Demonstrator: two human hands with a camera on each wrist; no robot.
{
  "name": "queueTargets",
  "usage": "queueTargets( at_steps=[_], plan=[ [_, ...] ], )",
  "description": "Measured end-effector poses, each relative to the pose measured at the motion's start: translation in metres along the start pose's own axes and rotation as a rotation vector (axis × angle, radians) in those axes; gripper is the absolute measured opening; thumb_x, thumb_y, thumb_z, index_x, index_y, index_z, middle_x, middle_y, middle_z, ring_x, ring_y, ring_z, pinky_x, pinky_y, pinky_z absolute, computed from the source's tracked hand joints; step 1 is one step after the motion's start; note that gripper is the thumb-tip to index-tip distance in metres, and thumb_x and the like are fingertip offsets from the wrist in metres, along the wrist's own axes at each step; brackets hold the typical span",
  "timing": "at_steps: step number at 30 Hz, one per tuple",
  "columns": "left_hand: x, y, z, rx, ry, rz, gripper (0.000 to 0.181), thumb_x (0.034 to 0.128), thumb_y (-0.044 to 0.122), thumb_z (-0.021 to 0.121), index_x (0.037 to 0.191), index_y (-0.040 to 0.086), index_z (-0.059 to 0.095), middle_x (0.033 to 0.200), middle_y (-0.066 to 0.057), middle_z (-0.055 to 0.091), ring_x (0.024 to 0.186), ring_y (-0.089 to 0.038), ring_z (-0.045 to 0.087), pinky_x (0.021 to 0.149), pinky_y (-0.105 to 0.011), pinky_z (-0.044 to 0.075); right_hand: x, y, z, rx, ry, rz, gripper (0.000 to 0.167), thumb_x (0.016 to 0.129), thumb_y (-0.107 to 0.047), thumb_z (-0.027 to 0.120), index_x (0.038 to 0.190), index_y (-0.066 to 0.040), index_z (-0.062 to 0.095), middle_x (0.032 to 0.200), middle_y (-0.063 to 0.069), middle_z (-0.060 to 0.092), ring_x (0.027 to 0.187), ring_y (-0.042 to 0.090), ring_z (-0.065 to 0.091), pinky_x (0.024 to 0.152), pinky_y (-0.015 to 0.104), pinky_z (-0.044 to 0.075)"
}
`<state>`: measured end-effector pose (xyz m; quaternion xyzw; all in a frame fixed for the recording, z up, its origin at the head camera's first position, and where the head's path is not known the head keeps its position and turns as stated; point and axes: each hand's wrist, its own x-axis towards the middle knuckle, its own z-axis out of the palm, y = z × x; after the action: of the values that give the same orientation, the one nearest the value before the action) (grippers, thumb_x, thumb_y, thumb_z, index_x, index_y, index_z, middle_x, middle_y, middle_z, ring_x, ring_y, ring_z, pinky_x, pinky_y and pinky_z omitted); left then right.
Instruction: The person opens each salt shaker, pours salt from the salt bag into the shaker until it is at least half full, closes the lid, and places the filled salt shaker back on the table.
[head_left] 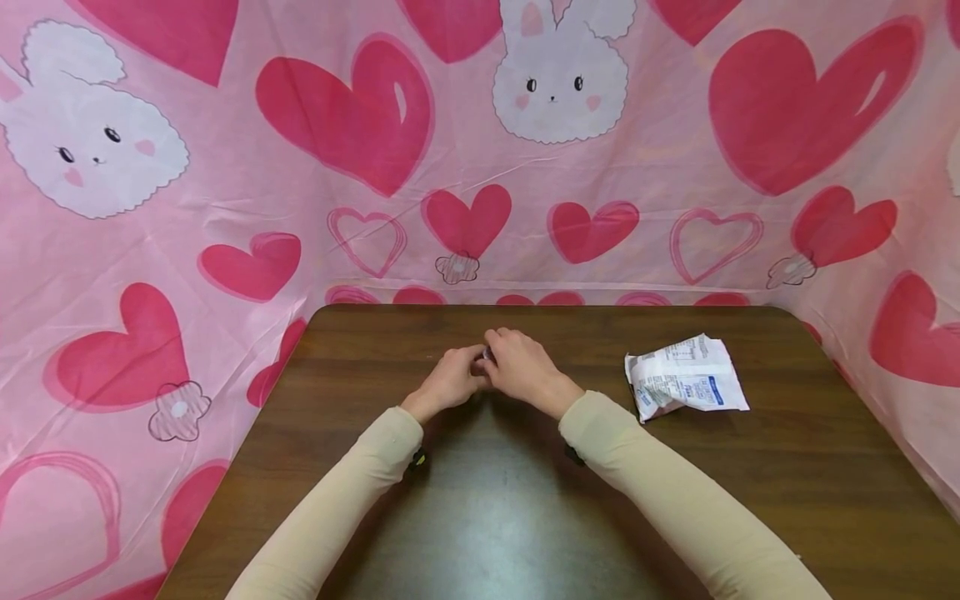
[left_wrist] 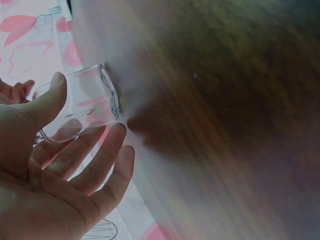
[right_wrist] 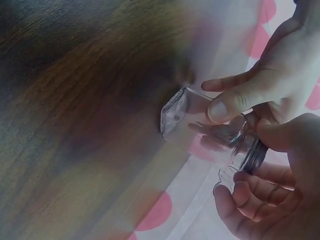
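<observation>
Left hand grips a clear jar at twelve o'clock over the table, seemingly steadying it; right hand pinches its dark end, likely for leverage; a crumpled packet lies at three o'clock, perhaps leaving room.

I'm looking in on a curtained-off place; whether it belongs to a home, an office or a studio, I can't tell from here. Pink cloth hangs behind the table and along its left and right sides, creased like a sheet rather than flat like a painted wall. Deep-pink hearts, white rabbits and sketched flowers cover it. The table itself has a dark brown, wood-grained top.
</observation>
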<state>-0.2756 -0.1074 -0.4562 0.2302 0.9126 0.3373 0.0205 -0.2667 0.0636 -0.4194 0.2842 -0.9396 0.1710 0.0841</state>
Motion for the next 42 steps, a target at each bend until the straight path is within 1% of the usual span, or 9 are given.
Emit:
queueTargets(
  at_steps=[10, 17, 23, 26, 29, 33, 35, 38, 42],
  plan=[
    [0.0003, -0.004, -0.0009, -0.021, -0.017, 0.004, 0.039, 0.0917, 0.018, 0.085, 0.126, 0.007, 0.069, 0.108, -0.005, 0.072, 0.091, -0.022, 0.063, 0.091, -0.043, 0.056, 0.001, 0.0024, -0.0005, 0.082, 0.014, -0.026, 0.022, 0.097, -0.018, 0.078, 0.095, -0.005, 0.06, 0.084, 0.006, 0.056, 0.076, 0.024, 0.055, 0.07, 0.04, 0.053],
    [0.0008, -0.0047, -0.0014, -0.037, -0.01, 0.026, 0.037, 0.0906, 0.019, 0.086, 0.122, 0.008, 0.07, 0.107, -0.004, 0.072, 0.089, -0.021, 0.062, 0.087, -0.041, 0.055, 0.0022, 0.0043, -0.0008, 0.118, 0.0, -0.035, 0.019, 0.097, -0.016, 0.077, 0.098, -0.005, 0.062, 0.086, 0.006, 0.056, 0.079, 0.023, 0.054, 0.072, 0.038, 0.051],
    [0.0016, -0.0038, -0.0029, -0.033, -0.013, 0.028, 0.038, 0.0879, 0.02, 0.088, 0.12, 0.009, 0.072, 0.108, -0.005, 0.074, 0.093, -0.02, 0.067, 0.087, -0.042, 0.056, 0.0024, 0.0054, -0.0026, 0.128, -0.019, -0.069, 0.015, 0.097, -0.012, 0.076, 0.102, -0.004, 0.065, 0.092, 0.006, 0.06, 0.083, 0.023, 0.056, 0.077, 0.038, 0.053],
    [0.0016, -0.0035, -0.0028, -0.026, -0.007, 0.027, 0.037, 0.0876, 0.02, 0.089, 0.119, 0.009, 0.072, 0.107, -0.005, 0.075, 0.092, -0.02, 0.068, 0.086, -0.041, 0.057, 0.0021, 0.0053, -0.0039, 0.118, -0.035, -0.064, 0.016, 0.097, -0.013, 0.076, 0.104, -0.004, 0.066, 0.094, 0.007, 0.06, 0.084, 0.022, 0.057, 0.078, 0.038, 0.055],
    [0.0018, -0.004, -0.0013, -0.009, -0.003, 0.024, 0.035, 0.0888, 0.015, 0.087, 0.119, 0.007, 0.072, 0.105, -0.006, 0.074, 0.088, -0.02, 0.068, 0.083, -0.04, 0.057, 0.0012, 0.0048, -0.0037, 0.065, -0.043, -0.05, 0.021, 0.097, -0.019, 0.076, 0.108, -0.003, 0.066, 0.095, 0.008, 0.061, 0.084, 0.023, 0.058, 0.078, 0.039, 0.057],
    [0.002, -0.0038, 0.0004, 0.025, 0.005, 0.018, 0.031, 0.0898, 0.009, 0.085, 0.118, 0.005, 0.072, 0.1, -0.005, 0.072, 0.085, -0.02, 0.065, 0.081, -0.04, 0.056, -0.0006, 0.0024, -0.002, -0.016, -0.022, 0.004, 0.031, 0.097, -0.031, 0.074, 0.109, -0.004, 0.065, 0.095, 0.009, 0.063, 0.084, 0.025, 0.062, 0.077, 0.042, 0.059],
    [0.0018, -0.0033, 0.0006, 0.041, 0.015, 0.019, 0.029, 0.0897, 0.01, 0.085, 0.116, 0.006, 0.072, 0.098, -0.004, 0.071, 0.084, -0.021, 0.063, 0.081, -0.041, 0.055, -0.0009, 0.0014, -0.0007, -0.021, -0.011, 0.031, 0.033, 0.097, -0.034, 0.074, 0.107, -0.005, 0.065, 0.093, 0.009, 0.063, 0.083, 0.026, 0.063, 0.075, 0.043, 0.059],
    [0.0009, -0.0027, 0.0008, 0.037, 0.023, 0.02, 0.027, 0.0895, 0.011, 0.085, 0.113, 0.008, 0.072, 0.096, -0.004, 0.071, 0.082, -0.021, 0.062, 0.08, -0.041, 0.055, -0.0007, 0.0011, 0.0004, 0.0, -0.012, 0.038, 0.03, 0.098, -0.032, 0.074, 0.104, -0.004, 0.064, 0.091, 0.009, 0.061, 0.082, 0.025, 0.061, 0.073, 0.043, 0.059],
    [0.0, -0.0033, 0.001, 0.004, 0.016, 0.008, 0.028, 0.0893, 0.011, 0.085, 0.114, 0.007, 0.072, 0.095, -0.004, 0.071, 0.08, -0.021, 0.064, 0.077, -0.04, 0.057, 0.0004, 0.002, -0.0003, 0.011, -0.034, 0.01, 0.024, 0.098, -0.025, 0.074, 0.103, -0.004, 0.064, 0.09, 0.007, 0.058, 0.081, 0.024, 0.057, 0.072, 0.041, 0.057]
  ],
)
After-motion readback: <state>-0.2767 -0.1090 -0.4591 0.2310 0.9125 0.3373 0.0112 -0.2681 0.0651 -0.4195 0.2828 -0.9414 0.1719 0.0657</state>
